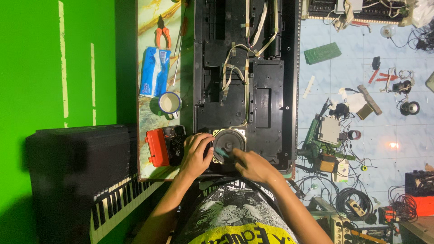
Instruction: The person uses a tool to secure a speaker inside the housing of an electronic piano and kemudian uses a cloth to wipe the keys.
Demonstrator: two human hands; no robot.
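A round grey speaker (228, 143) sits in the near end of a long black open keyboard casing (266, 95) on the table. My left hand (195, 156) rests on the casing's near left corner, fingers curled against the speaker's left rim. My right hand (252, 165) lies at the speaker's lower right, its fingers pinching a small teal tool (224, 154) against the speaker's front. Pale ribbon cables (246, 49) run along the middle of the casing.
Left of the casing lie a red multimeter (165, 145), a white mug (169, 103), a blue tissue pack (154, 72), orange pliers (163, 34) and a screwdriver (180, 49). A piano keyboard (117, 203) stands lower left. The tiled floor at right holds circuit boards (322, 53), cables and parts.
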